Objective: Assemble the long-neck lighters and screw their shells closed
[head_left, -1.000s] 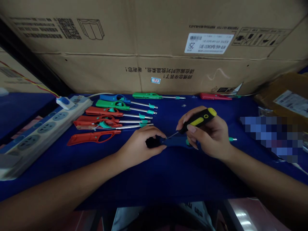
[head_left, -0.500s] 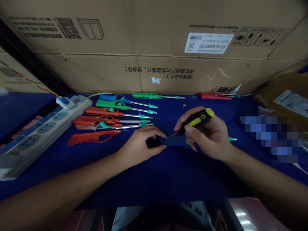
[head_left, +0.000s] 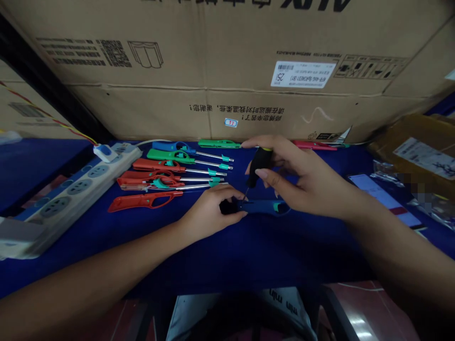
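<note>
Between thumb and fingers of left hand [head_left: 208, 210]: blue lighter [head_left: 262, 207], pinched near one end | within gripping fingers of right hand [head_left: 302, 182]: black screwdriver [head_left: 259, 168], tip down at lighter beside left fingertips

Both hands [head_left: 205, 211] and both slim, tapering forearms [head_left: 142, 260] are bare.

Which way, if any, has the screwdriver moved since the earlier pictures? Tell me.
Yes: the screwdriver has tilted more upright, its top shifting left against the white label.
</note>
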### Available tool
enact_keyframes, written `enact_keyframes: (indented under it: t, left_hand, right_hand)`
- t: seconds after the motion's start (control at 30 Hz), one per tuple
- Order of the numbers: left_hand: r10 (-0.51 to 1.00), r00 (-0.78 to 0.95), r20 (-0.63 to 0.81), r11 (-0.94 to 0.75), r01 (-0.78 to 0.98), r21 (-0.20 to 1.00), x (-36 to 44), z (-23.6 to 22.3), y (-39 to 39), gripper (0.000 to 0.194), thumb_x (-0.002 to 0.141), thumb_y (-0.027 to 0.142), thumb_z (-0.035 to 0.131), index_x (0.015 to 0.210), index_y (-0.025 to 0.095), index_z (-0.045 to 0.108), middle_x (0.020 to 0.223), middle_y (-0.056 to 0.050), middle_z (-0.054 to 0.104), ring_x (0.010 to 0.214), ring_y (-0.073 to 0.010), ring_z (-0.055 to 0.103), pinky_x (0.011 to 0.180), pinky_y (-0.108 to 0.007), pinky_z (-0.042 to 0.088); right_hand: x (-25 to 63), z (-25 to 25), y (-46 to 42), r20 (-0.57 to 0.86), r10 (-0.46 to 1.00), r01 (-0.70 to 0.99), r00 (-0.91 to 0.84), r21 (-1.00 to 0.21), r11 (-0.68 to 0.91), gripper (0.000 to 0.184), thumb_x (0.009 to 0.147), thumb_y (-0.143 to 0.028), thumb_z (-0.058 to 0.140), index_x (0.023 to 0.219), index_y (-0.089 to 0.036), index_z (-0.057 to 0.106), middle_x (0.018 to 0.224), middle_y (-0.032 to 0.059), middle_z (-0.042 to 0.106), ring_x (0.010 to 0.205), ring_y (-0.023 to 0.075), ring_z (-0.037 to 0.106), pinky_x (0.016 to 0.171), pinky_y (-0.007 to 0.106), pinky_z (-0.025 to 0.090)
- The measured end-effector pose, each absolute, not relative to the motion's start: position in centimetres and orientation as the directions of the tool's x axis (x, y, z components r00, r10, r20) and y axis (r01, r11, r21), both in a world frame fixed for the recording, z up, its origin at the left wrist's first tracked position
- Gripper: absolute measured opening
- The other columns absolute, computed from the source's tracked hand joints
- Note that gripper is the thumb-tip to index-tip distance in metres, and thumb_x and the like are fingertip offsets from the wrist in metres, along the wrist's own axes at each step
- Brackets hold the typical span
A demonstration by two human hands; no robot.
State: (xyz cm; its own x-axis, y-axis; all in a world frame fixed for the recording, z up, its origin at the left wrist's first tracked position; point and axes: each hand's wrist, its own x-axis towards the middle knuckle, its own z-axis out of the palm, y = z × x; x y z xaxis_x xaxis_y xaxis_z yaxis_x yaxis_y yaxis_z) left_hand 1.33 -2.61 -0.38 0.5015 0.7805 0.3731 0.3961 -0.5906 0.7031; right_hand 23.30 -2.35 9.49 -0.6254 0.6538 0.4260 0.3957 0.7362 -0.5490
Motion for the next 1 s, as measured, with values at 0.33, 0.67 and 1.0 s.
enact_keyframes:
  t: [0.33, 0.67, 1.0]
  left_hand:
    - [0.774, 0.506, 0.381, -0.603, 0.407, 0.686, 1.3, -0.6, -2.6, 0.023, 0.080, 0.021, 0.078, 0.103, 0.019, 0.071, 0.094, -0.003, 0.071, 0.083, -0.0175, 0.065, 0.080, -0.033, 0.054]
    - [0.735, 0.561, 0.380, -0.643, 0.398, 0.654, 1.2, -0.7, -2.4, 0.028, 0.087, 0.022, 0.073, 0.114, 0.018, 0.075, 0.102, -0.006, 0.067, 0.097, -0.0197, 0.066, 0.094, -0.036, 0.053]
    - [0.736, 0.550, 0.395, -0.644, 0.387, 0.660, 1.3, -1.0, -2.3, 0.027, 0.086, 0.023, 0.073, 0.112, 0.016, 0.074, 0.102, -0.007, 0.068, 0.098, -0.0212, 0.066, 0.094, -0.039, 0.052]
  right_hand:
    - [22.7, 8.4, -1.8, 0.539, 0.580, 0.431, -0.611, -0.389, 0.814, 0.050, 0.098, -0.023, 0.057, 0.147, -0.028, 0.046, 0.143, 0.0068, 0.061, 0.098, 0.0221, 0.070, 0.081, 0.035, 0.057]
    - [23.3, 7.7, -0.7, 0.639, 0.539, 0.368, -0.549, -0.394, 0.842, 0.043, 0.096, -0.026, 0.062, 0.139, -0.019, 0.055, 0.139, 0.0107, 0.063, 0.114, 0.0231, 0.066, 0.086, 0.033, 0.059]
    - [22.9, 8.7, -1.1, 0.651, 0.411, 0.284, -0.639, -0.296, 0.912, 0.047, 0.097, -0.022, 0.059, 0.144, -0.022, 0.054, 0.141, 0.0096, 0.063, 0.130, 0.0246, 0.060, 0.111, 0.042, 0.049]
